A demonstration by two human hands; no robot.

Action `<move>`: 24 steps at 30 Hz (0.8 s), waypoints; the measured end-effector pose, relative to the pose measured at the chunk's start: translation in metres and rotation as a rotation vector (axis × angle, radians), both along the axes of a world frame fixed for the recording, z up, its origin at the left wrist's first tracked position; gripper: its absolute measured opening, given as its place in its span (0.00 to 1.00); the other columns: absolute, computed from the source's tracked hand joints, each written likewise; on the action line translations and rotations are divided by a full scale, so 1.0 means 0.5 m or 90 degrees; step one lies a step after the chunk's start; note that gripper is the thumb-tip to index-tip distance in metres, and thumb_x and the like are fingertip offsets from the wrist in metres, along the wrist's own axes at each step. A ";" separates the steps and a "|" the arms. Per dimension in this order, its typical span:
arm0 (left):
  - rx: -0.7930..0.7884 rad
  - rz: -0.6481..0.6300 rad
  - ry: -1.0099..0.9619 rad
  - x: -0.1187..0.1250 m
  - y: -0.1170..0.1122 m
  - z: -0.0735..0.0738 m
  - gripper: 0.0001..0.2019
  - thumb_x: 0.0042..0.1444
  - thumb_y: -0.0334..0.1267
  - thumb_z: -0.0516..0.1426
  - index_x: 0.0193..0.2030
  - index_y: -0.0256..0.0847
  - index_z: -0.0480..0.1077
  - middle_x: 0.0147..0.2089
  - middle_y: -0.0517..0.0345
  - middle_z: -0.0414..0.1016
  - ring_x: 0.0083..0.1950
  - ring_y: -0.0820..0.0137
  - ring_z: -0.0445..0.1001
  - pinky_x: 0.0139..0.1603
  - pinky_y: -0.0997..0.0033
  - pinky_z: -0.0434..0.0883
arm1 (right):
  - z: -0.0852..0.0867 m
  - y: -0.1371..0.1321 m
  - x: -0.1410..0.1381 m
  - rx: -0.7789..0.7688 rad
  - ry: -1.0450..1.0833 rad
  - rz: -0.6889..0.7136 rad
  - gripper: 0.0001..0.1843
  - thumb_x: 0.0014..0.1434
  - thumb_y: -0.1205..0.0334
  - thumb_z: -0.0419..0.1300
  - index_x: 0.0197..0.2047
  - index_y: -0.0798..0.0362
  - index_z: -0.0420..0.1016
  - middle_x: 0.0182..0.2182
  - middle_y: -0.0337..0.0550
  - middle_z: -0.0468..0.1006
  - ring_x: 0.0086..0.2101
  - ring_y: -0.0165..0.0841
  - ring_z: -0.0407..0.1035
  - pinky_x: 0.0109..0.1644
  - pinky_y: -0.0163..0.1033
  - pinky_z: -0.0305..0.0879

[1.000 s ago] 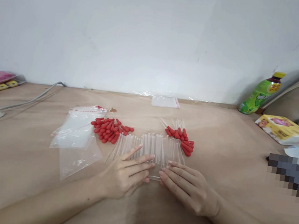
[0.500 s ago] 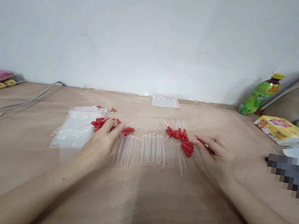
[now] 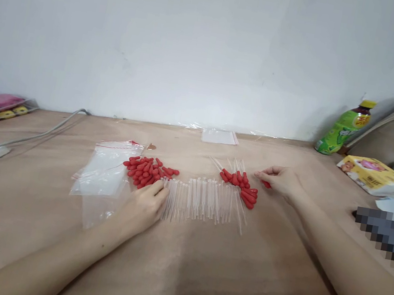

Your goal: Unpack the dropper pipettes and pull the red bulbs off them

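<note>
My left hand (image 3: pixel 149 204) is closed in a pinch at the left end of a row of clear dropper tubes (image 3: pixel 203 199), its fingertips on the top of a tube there. Right behind it lies a heap of loose red rubber bulbs (image 3: pixel 145 169). My right hand (image 3: pixel 280 181) is closed around a red rubber bulb (image 3: pixel 266 184), which its fingers partly cover. Beside that hand, on the left, rests a small pile of assembled droppers (image 3: pixel 239 179), red bulbs fitted on clear tubes. Whether the right hand's bulb has a tube is unclear.
Clear zip bags (image 3: pixel 104 177) lie left of the bulbs, and another flat bag (image 3: pixel 221 136) is near the wall. Rightward stand a green bottle (image 3: pixel 343 130) and a yellow tissue pack (image 3: pixel 377 176). A grey cable (image 3: pixel 51 129) crosses the left side.
My left hand has come back toward me from over the red bulbs to the left end of the tube row. My right hand has shifted slightly away from me, still holding a bulb.
</note>
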State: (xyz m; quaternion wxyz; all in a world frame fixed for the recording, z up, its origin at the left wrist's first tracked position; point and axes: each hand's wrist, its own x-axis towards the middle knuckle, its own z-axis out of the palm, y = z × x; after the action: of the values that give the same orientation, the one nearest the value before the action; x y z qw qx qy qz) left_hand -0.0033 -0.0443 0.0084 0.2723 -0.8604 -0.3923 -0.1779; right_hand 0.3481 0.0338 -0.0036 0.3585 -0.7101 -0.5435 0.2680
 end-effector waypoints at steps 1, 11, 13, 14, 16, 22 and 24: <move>-0.015 -0.010 -0.010 0.001 -0.001 0.001 0.10 0.55 0.29 0.45 0.27 0.37 0.64 0.27 0.56 0.64 0.25 0.72 0.65 0.24 0.73 0.65 | -0.006 0.002 -0.003 -0.010 0.002 0.007 0.18 0.39 0.47 0.64 0.24 0.55 0.72 0.15 0.37 0.69 0.16 0.24 0.57 0.20 0.32 0.54; -0.104 -0.061 -0.082 0.005 -0.003 -0.003 0.12 0.56 0.42 0.50 0.31 0.35 0.67 0.32 0.50 0.69 0.33 0.67 0.69 0.33 0.67 0.69 | -0.022 -0.010 -0.013 -0.011 -0.002 0.080 0.17 0.41 0.48 0.63 0.25 0.56 0.76 0.18 0.38 0.72 0.18 0.25 0.60 0.19 0.30 0.53; -0.084 -0.085 -0.098 0.004 -0.002 -0.003 0.11 0.55 0.42 0.52 0.34 0.35 0.68 0.34 0.49 0.70 0.34 0.66 0.69 0.34 0.66 0.69 | -0.015 -0.016 -0.013 -0.039 -0.005 0.093 0.17 0.42 0.48 0.62 0.24 0.56 0.76 0.16 0.37 0.71 0.17 0.24 0.58 0.18 0.30 0.52; -0.073 -0.100 -0.103 0.004 -0.001 -0.002 0.11 0.55 0.41 0.52 0.35 0.35 0.68 0.35 0.49 0.70 0.35 0.66 0.68 0.35 0.66 0.68 | -0.011 -0.018 -0.014 -0.058 -0.001 0.097 0.17 0.43 0.49 0.62 0.24 0.57 0.75 0.15 0.37 0.70 0.16 0.24 0.57 0.18 0.30 0.51; -0.054 -0.132 -0.108 0.004 0.000 -0.003 0.10 0.54 0.40 0.54 0.38 0.34 0.68 0.37 0.49 0.71 0.36 0.66 0.68 0.37 0.65 0.67 | -0.006 -0.021 -0.014 -0.099 0.015 0.103 0.17 0.43 0.50 0.62 0.25 0.57 0.74 0.15 0.38 0.69 0.16 0.24 0.58 0.18 0.30 0.53; -0.059 -0.155 -0.108 0.009 0.002 -0.010 0.11 0.53 0.37 0.55 0.41 0.35 0.68 0.40 0.50 0.72 0.41 0.64 0.68 0.40 0.64 0.65 | -0.013 -0.011 0.001 -0.045 -0.048 0.106 0.17 0.44 0.49 0.60 0.23 0.57 0.74 0.14 0.39 0.70 0.16 0.25 0.60 0.19 0.30 0.55; -0.061 -0.151 -0.109 0.009 0.003 -0.012 0.10 0.53 0.38 0.55 0.41 0.36 0.69 0.41 0.50 0.72 0.42 0.64 0.68 0.41 0.64 0.65 | -0.019 -0.006 0.005 -0.031 -0.068 0.093 0.18 0.44 0.47 0.60 0.22 0.57 0.74 0.14 0.39 0.69 0.15 0.24 0.58 0.17 0.30 0.52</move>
State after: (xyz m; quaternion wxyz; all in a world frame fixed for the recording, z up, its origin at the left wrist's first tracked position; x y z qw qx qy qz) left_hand 0.0012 -0.0430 0.0026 0.1732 -0.8944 -0.3179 -0.2628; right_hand 0.3507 0.0306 -0.0130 0.2910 -0.6904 -0.6057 0.2681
